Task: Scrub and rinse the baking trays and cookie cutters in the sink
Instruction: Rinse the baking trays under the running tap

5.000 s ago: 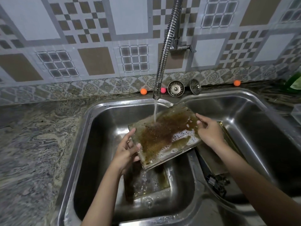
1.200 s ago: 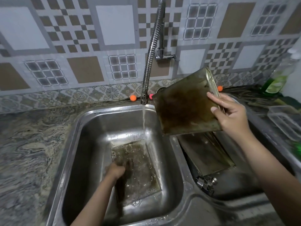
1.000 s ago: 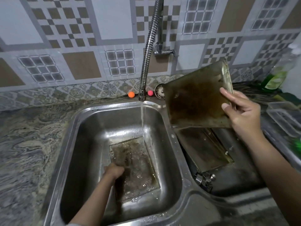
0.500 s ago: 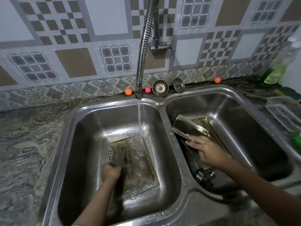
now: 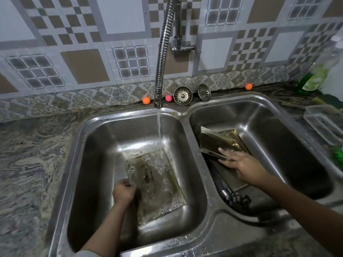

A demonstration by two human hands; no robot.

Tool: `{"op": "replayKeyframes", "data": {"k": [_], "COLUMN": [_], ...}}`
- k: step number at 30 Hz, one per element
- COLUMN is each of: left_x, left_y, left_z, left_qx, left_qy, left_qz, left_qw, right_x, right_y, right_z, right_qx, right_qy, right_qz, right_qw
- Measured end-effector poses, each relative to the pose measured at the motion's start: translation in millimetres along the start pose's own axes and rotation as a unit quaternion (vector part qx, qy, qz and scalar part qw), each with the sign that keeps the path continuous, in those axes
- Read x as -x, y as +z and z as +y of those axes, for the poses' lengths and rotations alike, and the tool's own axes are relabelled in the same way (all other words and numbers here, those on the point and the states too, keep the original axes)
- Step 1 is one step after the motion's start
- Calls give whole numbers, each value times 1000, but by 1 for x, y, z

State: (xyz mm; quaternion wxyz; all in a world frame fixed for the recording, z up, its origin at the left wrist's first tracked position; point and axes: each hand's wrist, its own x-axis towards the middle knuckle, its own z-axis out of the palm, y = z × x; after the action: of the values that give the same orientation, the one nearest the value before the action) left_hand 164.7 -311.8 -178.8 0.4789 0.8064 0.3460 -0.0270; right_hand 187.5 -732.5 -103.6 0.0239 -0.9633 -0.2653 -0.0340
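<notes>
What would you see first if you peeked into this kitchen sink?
First, the stream of water running from the bendy silver tap onto a grimy, bubbly baking tray lying in the left basin, where the left hand grips its edge. Next, the right hand resting on a tilted tray in the right basin. Behind the sink, little orange and pink balls dot the ledge.

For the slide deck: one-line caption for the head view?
Left hand grips a soapy tray under the running tap; right hand rests on trays in the other basin.
</notes>
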Motion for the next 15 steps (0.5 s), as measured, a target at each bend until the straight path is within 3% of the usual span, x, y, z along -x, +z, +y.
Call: {"op": "replayKeyframes", "data": {"k": [4,7,12,15], "left_x": [2,2,4,4], "left_y": [4,4,2,1], "left_z": [-1,1,2,2], "left_qx": [2,-19,-48,-64], "left_qy": [33,32,58,59], "left_qz": [-30,-41,-45,-43], "left_qw": [999,998,996,995], "right_x": [16,21,17,14], "right_y": [-22,-21,-3,1], "right_z": [11,18,18,13], "right_qx": [86,89,-98,-268], "right_qy": [-3,40,144,222], "right_qz": [-100,-231,-205,-144], "right_qw": [991,968,963,926]}}
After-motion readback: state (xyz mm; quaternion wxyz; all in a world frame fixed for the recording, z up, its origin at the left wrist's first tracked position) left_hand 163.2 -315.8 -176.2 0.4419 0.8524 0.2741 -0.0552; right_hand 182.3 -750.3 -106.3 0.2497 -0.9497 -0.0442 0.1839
